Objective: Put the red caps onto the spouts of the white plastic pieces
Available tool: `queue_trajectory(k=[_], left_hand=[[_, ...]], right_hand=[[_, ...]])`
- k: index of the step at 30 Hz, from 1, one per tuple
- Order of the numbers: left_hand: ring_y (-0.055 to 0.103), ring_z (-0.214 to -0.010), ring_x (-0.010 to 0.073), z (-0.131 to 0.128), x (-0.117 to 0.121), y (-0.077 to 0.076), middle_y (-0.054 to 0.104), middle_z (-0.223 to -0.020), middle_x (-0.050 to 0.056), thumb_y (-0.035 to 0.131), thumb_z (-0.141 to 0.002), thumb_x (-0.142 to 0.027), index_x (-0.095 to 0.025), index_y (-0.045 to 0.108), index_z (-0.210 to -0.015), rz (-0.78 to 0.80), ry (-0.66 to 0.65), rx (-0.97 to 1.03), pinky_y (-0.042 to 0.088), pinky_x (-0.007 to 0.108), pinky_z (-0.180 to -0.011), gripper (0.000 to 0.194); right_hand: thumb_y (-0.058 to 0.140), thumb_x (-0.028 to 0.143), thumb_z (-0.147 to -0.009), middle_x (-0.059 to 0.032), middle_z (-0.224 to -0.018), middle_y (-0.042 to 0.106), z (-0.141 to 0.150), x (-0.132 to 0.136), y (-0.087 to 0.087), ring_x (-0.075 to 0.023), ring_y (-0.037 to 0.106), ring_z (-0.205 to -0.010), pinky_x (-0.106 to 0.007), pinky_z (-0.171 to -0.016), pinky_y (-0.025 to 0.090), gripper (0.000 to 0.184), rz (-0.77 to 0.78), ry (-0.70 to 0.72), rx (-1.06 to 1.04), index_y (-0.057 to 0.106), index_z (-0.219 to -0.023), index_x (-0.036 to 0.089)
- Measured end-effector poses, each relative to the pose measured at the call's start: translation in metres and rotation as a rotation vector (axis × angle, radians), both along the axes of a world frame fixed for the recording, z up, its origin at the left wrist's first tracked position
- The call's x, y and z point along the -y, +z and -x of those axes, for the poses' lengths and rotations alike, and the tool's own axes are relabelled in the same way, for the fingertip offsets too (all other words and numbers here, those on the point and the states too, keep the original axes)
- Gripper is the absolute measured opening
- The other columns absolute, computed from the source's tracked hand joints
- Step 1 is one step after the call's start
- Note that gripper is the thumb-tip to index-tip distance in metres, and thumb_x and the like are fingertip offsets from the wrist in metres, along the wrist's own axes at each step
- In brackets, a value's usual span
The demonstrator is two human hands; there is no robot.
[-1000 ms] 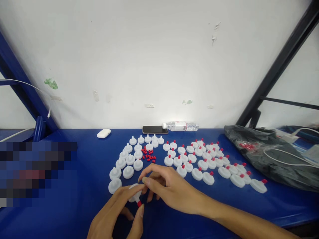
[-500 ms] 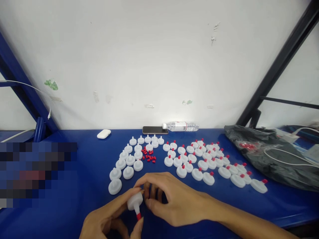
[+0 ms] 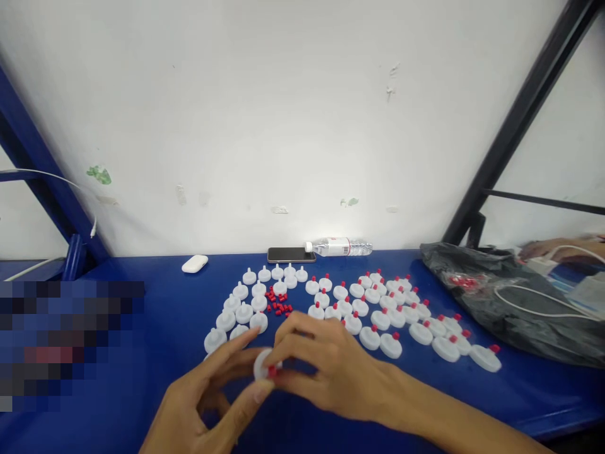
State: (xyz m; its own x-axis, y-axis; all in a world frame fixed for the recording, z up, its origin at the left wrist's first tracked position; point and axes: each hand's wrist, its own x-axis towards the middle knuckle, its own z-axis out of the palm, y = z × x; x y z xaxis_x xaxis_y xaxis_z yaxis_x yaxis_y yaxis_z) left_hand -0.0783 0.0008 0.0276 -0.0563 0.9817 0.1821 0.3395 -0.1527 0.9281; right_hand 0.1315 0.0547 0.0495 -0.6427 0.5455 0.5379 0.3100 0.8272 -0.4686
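A white round nozzle cap (image 3: pixel 261 366) with a red tip (image 3: pixel 271 371) is between my two hands, raised over the near part of the table. My left hand (image 3: pixel 201 397) holds it from the left, fingers behind and thumb at its lower edge. From the other side, my right hand (image 3: pixel 331 366) closes its thumb and fingers around the spout end, partly hiding it. Just beyond lie several loose small red caps (image 3: pixel 278 302). White nozzle caps with bare spouts (image 3: pixel 225 320) stand to their left, and red-tipped nozzle caps (image 3: pixel 391 345) spread to the right.
Along the wall, on the blue table (image 3: pixel 155 315), lie a white case (image 3: pixel 195 263), a phone (image 3: pixel 288 255) and a clear bottle (image 3: pixel 340 246). A black plastic bag (image 3: pixel 529 321) with a white cable covers the right side. Another person's hand (image 3: pixel 567 249) shows beyond it.
My right hand has come against the nozzle cap and closed on its spout end. The cap has turned, so its red tip now points toward me instead of downward. The view has shifted slightly.
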Motion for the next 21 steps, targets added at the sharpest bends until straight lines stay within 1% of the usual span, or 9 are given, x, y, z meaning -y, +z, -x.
queue_trajectory(k=[1,2,4,6,8,10,13,17,21], left_hand=[[0.07,-0.057,0.0149,0.003,-0.006,0.011,0.081,-0.102,0.001,0.068,-0.083,-0.059,-0.032,0.072,-0.121,-0.104,-0.008,-0.16,0.052,0.02,-0.04,0.047],[0.067,-0.053,0.0122,0.006,-0.013,0.024,0.08,-0.102,-0.001,0.064,-0.086,-0.059,-0.033,0.073,-0.116,-0.218,0.064,-0.297,0.048,0.019,-0.038,0.04],[0.063,-0.053,0.0113,0.008,-0.031,0.052,0.078,-0.098,-0.003,0.055,-0.093,-0.057,-0.03,0.073,-0.11,-0.366,0.091,-0.522,0.05,0.022,-0.048,0.036],[0.067,-0.065,0.0167,0.006,-0.052,0.075,0.078,-0.092,-0.002,0.042,-0.099,-0.052,-0.029,0.073,-0.106,-0.326,0.045,-0.819,0.051,0.028,-0.062,0.04],[0.07,-0.075,0.0223,0.0,-0.072,0.088,0.077,-0.085,0.0,0.047,-0.097,-0.041,-0.027,0.075,-0.097,-0.246,-0.04,-0.941,0.048,0.032,-0.065,0.031],[0.066,-0.062,0.0194,-0.008,-0.088,0.09,0.073,-0.069,-0.001,0.053,-0.096,-0.036,-0.025,0.075,-0.083,-0.165,-0.177,-1.013,0.045,0.03,-0.058,0.028],[0.067,-0.07,0.0155,-0.016,-0.098,0.077,0.072,-0.082,0.0,0.062,-0.097,-0.036,-0.018,0.072,-0.096,-0.094,-0.284,-1.081,0.053,0.032,-0.069,0.02],[0.069,-0.087,0.0187,-0.013,-0.097,0.061,0.071,-0.096,0.003,0.065,-0.096,-0.038,-0.016,0.068,-0.106,-0.047,-0.266,-1.157,0.056,0.04,-0.081,0.024],[0.069,-0.091,0.0198,-0.005,-0.097,0.058,0.071,-0.103,0.004,0.065,-0.097,-0.035,-0.016,0.068,-0.108,-0.015,-0.218,-1.2,0.057,0.042,-0.083,0.022]], right_hand=[[0.062,0.037,-0.099,-0.0035,-0.1,0.07,-0.003,-0.005,0.007,-0.0134,0.065,-0.08,-0.024,-0.068,0.048,0.017,0.002,-0.034,-0.015,0.073,-0.1,0.024],[0.063,0.038,-0.098,-0.0038,-0.099,0.07,-0.007,-0.012,0.015,-0.0143,0.065,-0.08,-0.026,-0.069,0.049,0.018,-0.001,-0.081,-0.017,0.074,-0.099,0.024],[0.066,0.038,-0.097,-0.0039,-0.097,0.072,-0.015,-0.03,0.031,-0.0155,0.065,-0.078,-0.028,-0.07,0.048,0.017,-0.02,-0.196,0.039,0.075,-0.098,0.024],[0.067,0.038,-0.095,-0.0044,-0.093,0.074,-0.021,-0.052,0.044,-0.0179,0.066,-0.077,-0.031,-0.071,0.047,0.017,-0.02,-0.284,0.202,0.076,-0.098,0.023],[0.071,0.035,-0.091,-0.0055,-0.088,0.075,-0.026,-0.072,0.05,-0.0199,0.067,-0.075,-0.032,-0.068,0.046,0.015,0.013,-0.301,0.374,0.078,-0.094,0.022],[0.074,0.03,-0.087,-0.0053,-0.082,0.076,-0.028,-0.087,0.049,-0.019,0.067,-0.068,-0.031,-0.064,0.044,0.011,0.048,-0.282,0.465,0.079,-0.09,0.021],[0.073,0.023,-0.085,-0.0038,-0.078,0.077,-0.027,-0.097,0.039,-0.0171,0.066,-0.063,-0.029,-0.059,0.042,0.008,0.063,-0.26,0.499,0.079,-0.09,0.02],[0.07,0.017,-0.085,-0.0039,-0.078,0.076,-0.028,-0.094,0.029,-0.0188,0.068,-0.068,-0.027,-0.057,0.041,0.01,0.04,-0.263,0.533,0.078,-0.09,0.02],[0.063,0.035,-0.096,-0.0103,-0.094,0.076,-0.025,-0.086,0.029,-0.0265,0.068,-0.091,-0.033,-0.069,0.045,0.022,-0.044,-0.304,0.527,0.076,-0.099,0.018]])
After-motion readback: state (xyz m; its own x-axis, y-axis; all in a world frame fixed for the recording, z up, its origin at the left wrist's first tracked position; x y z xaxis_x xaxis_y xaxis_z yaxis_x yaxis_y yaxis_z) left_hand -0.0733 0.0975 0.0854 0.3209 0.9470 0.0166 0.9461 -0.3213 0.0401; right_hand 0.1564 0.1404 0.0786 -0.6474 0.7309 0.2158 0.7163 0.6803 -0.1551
